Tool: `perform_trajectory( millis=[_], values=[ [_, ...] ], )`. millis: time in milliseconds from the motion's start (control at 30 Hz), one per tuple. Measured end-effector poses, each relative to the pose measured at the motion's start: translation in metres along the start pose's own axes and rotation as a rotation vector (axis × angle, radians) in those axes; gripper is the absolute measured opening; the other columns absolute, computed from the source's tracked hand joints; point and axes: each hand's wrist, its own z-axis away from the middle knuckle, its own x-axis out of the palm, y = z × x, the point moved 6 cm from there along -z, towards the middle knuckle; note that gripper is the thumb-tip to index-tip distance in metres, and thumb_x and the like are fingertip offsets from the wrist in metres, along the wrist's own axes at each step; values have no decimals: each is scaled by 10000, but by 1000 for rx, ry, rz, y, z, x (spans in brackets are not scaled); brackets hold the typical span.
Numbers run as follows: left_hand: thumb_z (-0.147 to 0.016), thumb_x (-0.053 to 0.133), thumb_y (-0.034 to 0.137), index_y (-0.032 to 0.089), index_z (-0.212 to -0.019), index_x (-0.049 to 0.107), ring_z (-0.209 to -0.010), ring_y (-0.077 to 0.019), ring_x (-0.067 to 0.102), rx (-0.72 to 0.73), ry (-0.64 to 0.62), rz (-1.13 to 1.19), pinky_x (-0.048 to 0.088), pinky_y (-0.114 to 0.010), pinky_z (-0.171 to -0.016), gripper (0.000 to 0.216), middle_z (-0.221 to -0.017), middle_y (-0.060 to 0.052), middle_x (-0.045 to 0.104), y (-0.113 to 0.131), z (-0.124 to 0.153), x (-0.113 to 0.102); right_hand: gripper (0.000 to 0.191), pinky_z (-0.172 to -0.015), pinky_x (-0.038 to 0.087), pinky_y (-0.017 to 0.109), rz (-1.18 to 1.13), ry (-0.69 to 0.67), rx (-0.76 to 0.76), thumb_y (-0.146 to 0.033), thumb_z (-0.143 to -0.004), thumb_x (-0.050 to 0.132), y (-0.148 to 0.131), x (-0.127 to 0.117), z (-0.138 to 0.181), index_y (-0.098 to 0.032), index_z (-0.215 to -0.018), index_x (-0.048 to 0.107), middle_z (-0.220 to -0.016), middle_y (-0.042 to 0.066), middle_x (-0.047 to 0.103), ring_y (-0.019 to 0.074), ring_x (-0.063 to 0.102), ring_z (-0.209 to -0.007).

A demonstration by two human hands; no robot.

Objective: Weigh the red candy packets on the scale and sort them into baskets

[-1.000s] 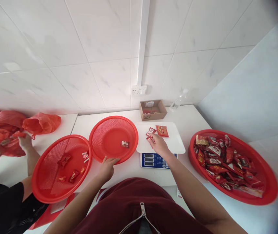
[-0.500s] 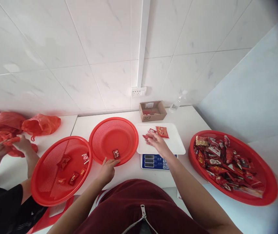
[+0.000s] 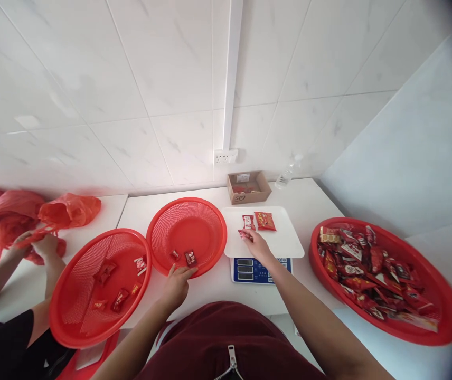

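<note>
My right hand (image 3: 258, 248) is over the left part of the white weighing tray (image 3: 285, 240), its fingers closed on a small red snack packet (image 3: 245, 234). Just beyond the fingers lie a red-and-white packet (image 3: 248, 222) and a larger red-orange packet (image 3: 265, 221), both flat on the tray. My left hand (image 3: 177, 287) grips the near rim of the middle red plastic basket (image 3: 186, 215), fingers curled over the edge. Inside that basket, close to these fingers, are a dark red packet (image 3: 190, 257) and a smaller packet (image 3: 176, 254).
A blue scale panel (image 3: 245, 270) shows under the tray. At right stands a red basket (image 3: 445, 316) heaped with packets; another basket (image 3: 57, 303) at left holds several. Behind are a cardboard box (image 3: 250, 196) and a bottle (image 3: 287, 173). A co-worker's hands (image 3: 38, 244) handle red bags.
A second small packet now shows in the middle basket beside the dark red one. My right hand's fingers have drawn together around a packet, slightly nearer me. The left hand stays at the rim.
</note>
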Motion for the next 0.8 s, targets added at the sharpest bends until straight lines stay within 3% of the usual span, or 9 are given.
perform_trajectory(
  millis=[100,167,267,367,500,600,700,800],
  values=[
    [-696,359,-35,263,-1194,612,-1093,-200,577,-2,0,-7,232,-501,-1110,634,-1142,-67,661,-3,-1,3,438,-899,478,359,-218,-73,-120,-399,-913,393,-35,7,-17,-266,-1327,451,-1241,72,600,184,583,-1085],
    [-699,356,-30,268,-1196,611,-1100,-202,575,1,5,-10,227,-504,-1111,633,-1146,-65,660,-4,-2,4,453,-1004,399,406,-59,-50,-187,-377,-896,447,-47,6,-28,-280,-1339,446,-1376,78,495,214,456,-1253],
    [-700,355,-30,260,-1213,601,-1115,-206,570,-5,9,-1,218,-507,-1113,639,-1149,-70,660,-4,-3,4,440,-1072,269,507,362,-86,-112,-250,-854,533,-35,7,-37,-239,-1294,513,-1471,111,367,302,255,-1375],
    [-696,367,-30,255,-1216,600,-1125,-212,565,-15,5,-9,219,-504,-1112,637,-1151,-75,658,-5,-4,5,385,-1037,301,506,539,-132,-62,-173,-857,503,-11,9,-34,-225,-1235,557,-1444,110,408,314,246,-1369],
    [-704,366,-30,274,-1213,599,-1116,-204,570,-6,12,-10,219,-507,-1111,637,-1154,-63,660,-5,-5,4,310,-988,360,413,456,-18,-152,-61,-833,424,3,0,-24,-176,-1009,652,-1159,124,623,269,405,-1226],
    [-702,353,-34,268,-1215,598,-1119,-201,573,-12,-7,-6,226,-501,-1111,644,-1164,-65,659,-5,-6,5,333,-972,379,396,405,30,-133,-4,-797,381,3,-4,-20,-140,-929,655,-1045,135,651,247,496,-1106],
    [-692,360,-34,251,-1216,597,-1110,-201,579,-13,-19,-7,237,-492,-1112,642,-1171,-69,657,-4,-7,5,356,-931,435,353,305,74,-138,-42,-824,354,-16,-3,-21,-169,-1027,618,-1082,98,644,192,560,-1034],
    [-691,370,-30,256,-1205,604,-1099,-205,585,-16,-4,-23,252,-486,-1107,633,-1159,-61,665,0,-8,1,356,-855,494,301,-31,71,-269,-215,-885,391,-49,1,-24,-253,-1214,522,-1257,55,570,158,575,-1064]
  ],
)
